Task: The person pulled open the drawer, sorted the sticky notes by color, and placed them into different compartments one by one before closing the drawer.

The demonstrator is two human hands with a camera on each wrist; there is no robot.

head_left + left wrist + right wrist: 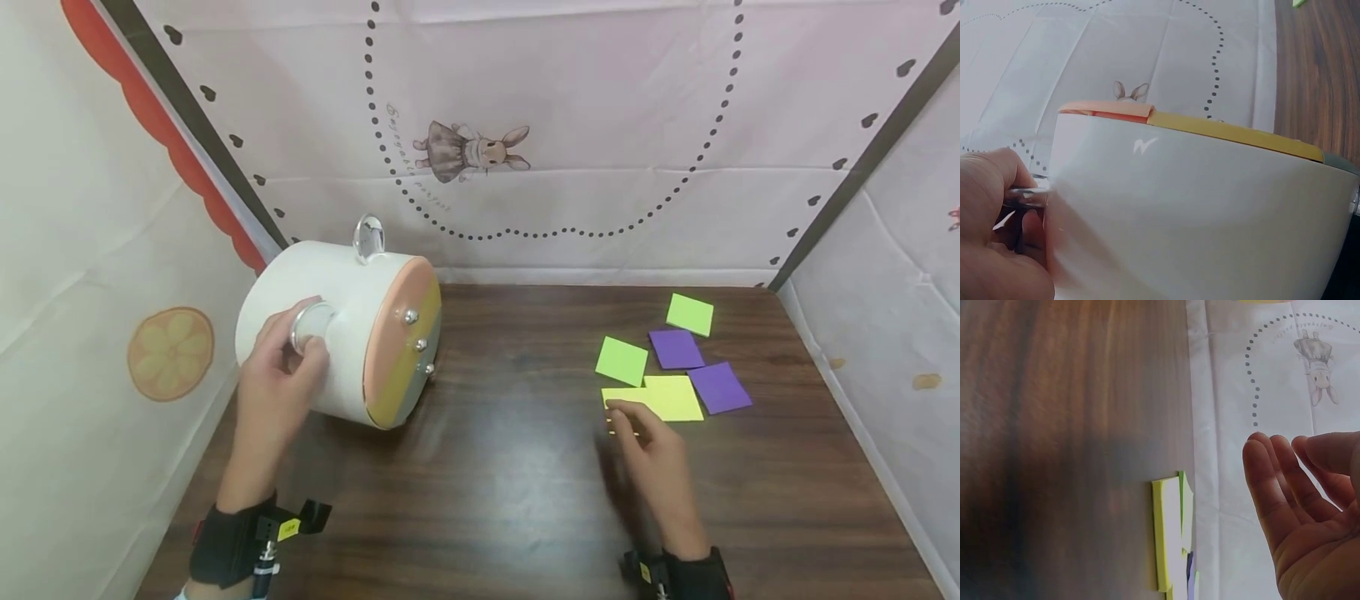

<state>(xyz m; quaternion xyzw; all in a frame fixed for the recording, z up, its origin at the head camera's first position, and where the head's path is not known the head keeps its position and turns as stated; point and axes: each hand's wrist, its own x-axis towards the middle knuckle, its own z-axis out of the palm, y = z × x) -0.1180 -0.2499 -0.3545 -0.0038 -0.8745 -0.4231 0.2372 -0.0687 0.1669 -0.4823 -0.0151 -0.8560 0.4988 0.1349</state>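
A white drum-shaped container (352, 383) lies tilted on its side at the left, its lid (393, 342) of peach, yellow and grey-green sections facing right. My left hand (273, 387) grips a clear handle (315, 321) on its side; the left wrist view shows fingers (1019, 169) curled round that handle. My right hand (660, 462) hovers by the near edge of the yellow sticky notes (675, 400), fingers loosely bent and holding nothing. In the right wrist view a gap separates its fingertips (1257, 453) from the yellow notes (1172, 531).
Green sticky notes (690, 314) and purple sticky notes (718, 387) lie around the yellow ones on the dark wooden table (510, 467). A second clear handle (370, 237) sticks up from the container. Printed cloth (585, 192) stands behind and at both sides.
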